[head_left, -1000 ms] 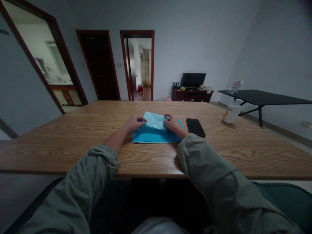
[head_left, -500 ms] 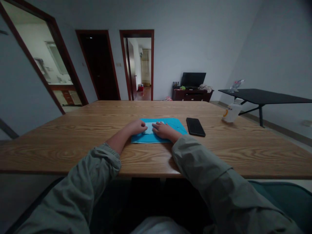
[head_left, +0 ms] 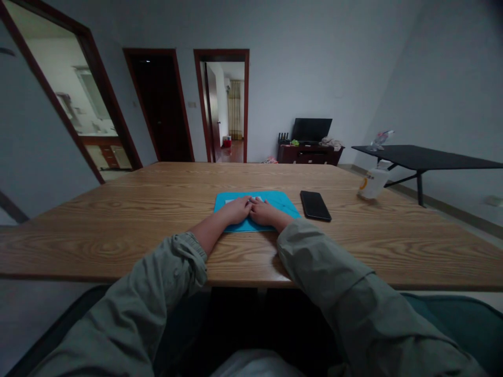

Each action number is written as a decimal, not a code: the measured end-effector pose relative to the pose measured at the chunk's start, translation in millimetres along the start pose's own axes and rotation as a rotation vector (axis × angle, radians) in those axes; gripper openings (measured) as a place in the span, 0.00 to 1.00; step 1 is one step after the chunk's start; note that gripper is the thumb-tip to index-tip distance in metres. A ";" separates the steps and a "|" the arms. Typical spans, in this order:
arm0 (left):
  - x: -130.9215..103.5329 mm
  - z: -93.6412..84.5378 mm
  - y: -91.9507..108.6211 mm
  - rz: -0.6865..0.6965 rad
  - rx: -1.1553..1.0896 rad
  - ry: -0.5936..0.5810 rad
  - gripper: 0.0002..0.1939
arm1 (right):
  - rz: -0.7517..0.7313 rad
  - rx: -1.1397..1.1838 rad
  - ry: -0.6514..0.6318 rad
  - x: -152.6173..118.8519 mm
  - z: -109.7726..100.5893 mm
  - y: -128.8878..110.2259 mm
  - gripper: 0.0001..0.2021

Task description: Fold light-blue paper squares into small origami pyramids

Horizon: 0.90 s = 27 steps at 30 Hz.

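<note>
A blue sheet or thin pad [head_left: 281, 201] lies on the wooden table in front of me, with a small pale paper or cloth [head_left: 257, 199] on top of it. My left hand [head_left: 237, 209] rests over the pale piece, covering most of it, with its fingers stretched toward the other hand. Right beside it, my right hand [head_left: 263, 212] lies flat on the same piece, its fingers touching or nearly touching the left ones. Both hands press down from above, and their palms are hidden.
To the right of the blue sheet lies a black phone or tablet [head_left: 315, 205]. Farther right stands a whitish translucent container [head_left: 372, 183] with an orange mark. The wooden table's [head_left: 118, 235] near edge runs below my forearms. A black table [head_left: 424, 156] stands beyond on the right.
My left hand has moved right, from the left end of the pale piece to beside my right hand, and its fingers have straightened. The right hand has stayed nearly still.
</note>
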State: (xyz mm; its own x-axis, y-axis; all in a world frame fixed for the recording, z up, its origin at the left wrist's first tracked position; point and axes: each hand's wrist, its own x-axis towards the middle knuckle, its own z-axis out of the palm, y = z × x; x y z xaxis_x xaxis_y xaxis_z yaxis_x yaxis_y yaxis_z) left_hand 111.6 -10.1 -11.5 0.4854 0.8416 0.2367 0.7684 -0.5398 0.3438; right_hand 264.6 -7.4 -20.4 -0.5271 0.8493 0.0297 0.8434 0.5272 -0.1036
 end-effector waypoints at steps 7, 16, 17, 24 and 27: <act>0.9 1.4 -9.6 -0.157 0.052 -0.167 0.36 | 0.048 0.044 -0.041 -0.7 -4.3 0.7 0.28; -4.5 -9.8 -28.9 -0.270 0.187 -0.226 0.44 | 0.226 0.029 0.026 -3.8 -8.7 21.6 0.24; -5.2 -10.4 -29.0 -0.266 0.187 -0.229 0.47 | 0.241 0.026 0.044 -4.6 -9.7 23.6 0.23; -9.4 -13.2 -20.4 -0.111 0.183 -0.153 0.59 | 0.329 0.171 0.197 0.7 -21.1 19.0 0.24; -10.1 -12.6 -14.3 -0.050 0.145 -0.151 0.58 | 0.317 0.291 0.224 2.3 -22.9 16.8 0.24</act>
State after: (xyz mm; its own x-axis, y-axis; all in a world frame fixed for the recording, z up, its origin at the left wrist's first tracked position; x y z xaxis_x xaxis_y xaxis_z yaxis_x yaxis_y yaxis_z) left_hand 90.5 -11.1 -7.4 0.4939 0.8658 0.0802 0.8396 -0.4989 0.2149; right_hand 279.9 4.1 0.6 -0.1870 0.9690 0.1615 0.8778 0.2386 -0.4154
